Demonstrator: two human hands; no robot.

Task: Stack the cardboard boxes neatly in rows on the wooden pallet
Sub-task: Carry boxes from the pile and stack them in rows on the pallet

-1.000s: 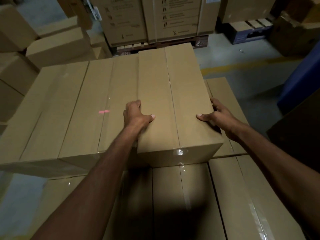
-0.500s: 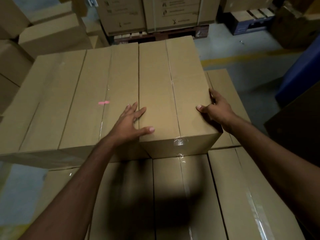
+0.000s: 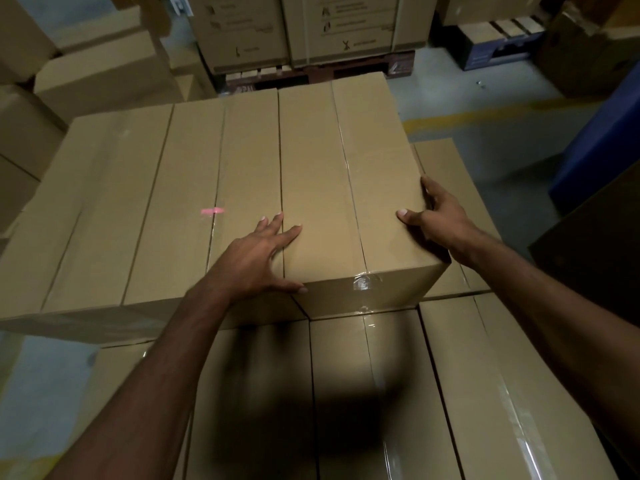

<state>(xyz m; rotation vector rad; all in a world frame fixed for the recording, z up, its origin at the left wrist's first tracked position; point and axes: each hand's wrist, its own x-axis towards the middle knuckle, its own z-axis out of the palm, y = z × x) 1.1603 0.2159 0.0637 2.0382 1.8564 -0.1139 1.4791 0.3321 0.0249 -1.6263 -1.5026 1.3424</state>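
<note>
Lying left of my left hand (image 3: 256, 261): the upper row of boxes (image 3: 138, 202), side by side, with a pink light spot (image 3: 213, 211) on the nearest one.
Left hand: flat, fingers straight and spread; my palm is on the neighbouring box, my fingertips reach across the joint onto the cardboard box (image 3: 346, 188), and my thumb is at its near corner.
Cardboard box: between my hands, on the lower layer (image 3: 363, 393), its left side against the upper row.
Right hand (image 3: 440, 220): clamped on the box's right edge, thumb on top, fingers curled down the side.
Right of my right hand: bare top of a lower-layer box.
Hands: apart, one either side of the box.
</note>
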